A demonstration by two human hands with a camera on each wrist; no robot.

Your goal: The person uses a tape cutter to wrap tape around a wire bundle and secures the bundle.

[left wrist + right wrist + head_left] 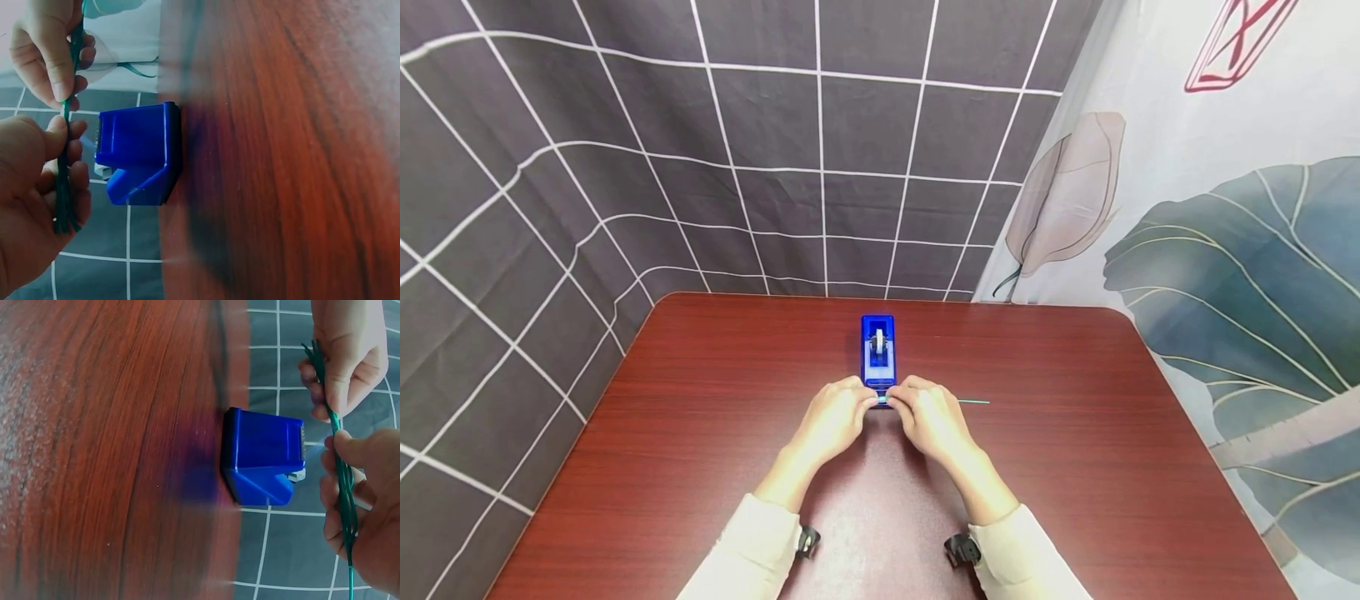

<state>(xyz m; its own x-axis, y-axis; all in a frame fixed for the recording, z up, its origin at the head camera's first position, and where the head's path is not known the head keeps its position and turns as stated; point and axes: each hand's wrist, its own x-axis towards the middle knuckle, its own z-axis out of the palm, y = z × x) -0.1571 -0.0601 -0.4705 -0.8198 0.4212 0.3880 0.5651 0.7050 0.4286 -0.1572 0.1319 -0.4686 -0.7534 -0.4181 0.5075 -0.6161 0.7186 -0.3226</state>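
A blue tape dispenser (868, 354) stands upright on the table, with a small roll of clear tape (878, 340) in it. Just in front of it, my left hand (835, 414) and right hand (931, 418) meet, thumbs almost touching. Between thumb and fingers, both grip a bundle of thin green strands (345, 500). Loose strand ends fan out past the left hand in the right wrist view. A single strand (976, 402) sticks out to the right. A faint, pale strip (317, 449) shows between dispenser and bundle; whether it is tape I cannot tell.
The reddish-brown wooden table (700, 467) carries the dispenser near its back edge. Behind hangs a dark grey curtain (872, 125) with white grid lines. A white leaf-patterned curtain (1180, 158) hangs at the right. Dark wrist devices (962, 550) sit at both cuffs.
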